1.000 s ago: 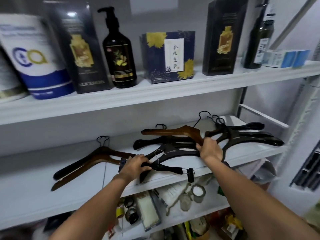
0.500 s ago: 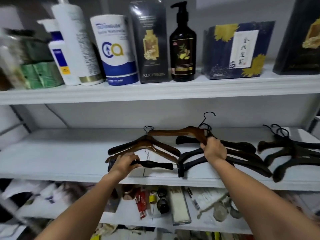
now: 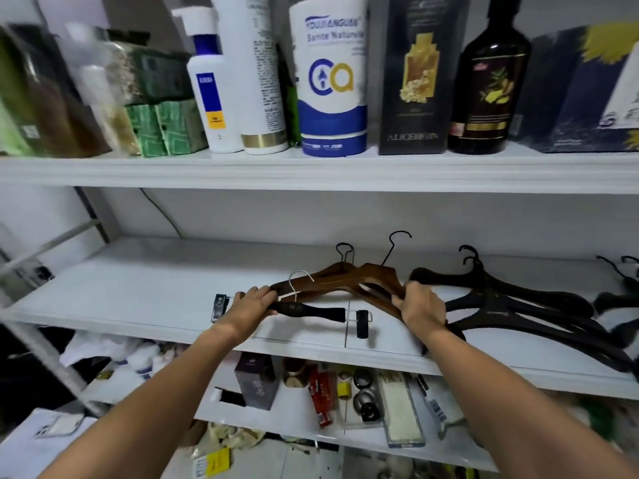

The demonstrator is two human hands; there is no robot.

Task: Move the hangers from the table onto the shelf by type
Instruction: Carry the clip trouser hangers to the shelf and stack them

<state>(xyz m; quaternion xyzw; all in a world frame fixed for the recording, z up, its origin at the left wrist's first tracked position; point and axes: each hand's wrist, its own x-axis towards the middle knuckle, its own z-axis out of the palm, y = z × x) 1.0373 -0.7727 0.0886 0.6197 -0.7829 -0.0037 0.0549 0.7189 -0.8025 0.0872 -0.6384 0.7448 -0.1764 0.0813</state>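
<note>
My left hand [image 3: 251,303] grips a black clip hanger [image 3: 311,310] with a silver hook, held just above the front of the white middle shelf [image 3: 138,292]. My right hand [image 3: 420,305] grips the right arm of a brown wooden hanger [image 3: 349,280], which lies over another brown wooden hanger on the shelf. To the right lies a pile of black hangers [image 3: 511,302], and more black hangers [image 3: 619,295] show at the right edge.
The top shelf [image 3: 311,171] carries bottles, a white canister [image 3: 332,77], dark boxes and green packets. A lower shelf [image 3: 345,437] holds small bottles, rings and boxes. A thin dark cable runs down the back wall above the middle shelf's left half.
Both hands have carried their hangers leftwards along the shelf. The brown hanger in my right hand now lies over the brown pair, away from the black pile. The view has panned left.
</note>
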